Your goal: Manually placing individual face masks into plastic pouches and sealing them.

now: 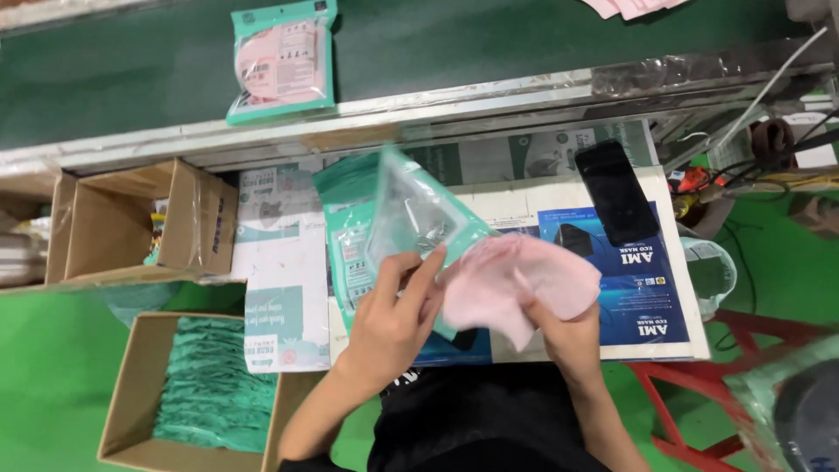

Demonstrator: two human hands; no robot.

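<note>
My left hand (393,315) grips a clear pouch with teal edges (415,214), holding it tilted up over the work board. My right hand (564,328) holds a stack of pink face masks (516,280) by its lower edge, with the stack's left end touching the pouch's mouth. Under the pouch lies a pile of more teal pouches (350,236). A filled pouch with pink masks inside (282,61) rests on the dark green conveyor belt (131,70) at the top.
A black phone (616,192) lies on the white board (690,332) at right. An open cardboard box (149,223) stands at left, and another box holding teal pouches (210,389) sits on the green floor. Red stool legs (699,393) and cables (769,140) are at right.
</note>
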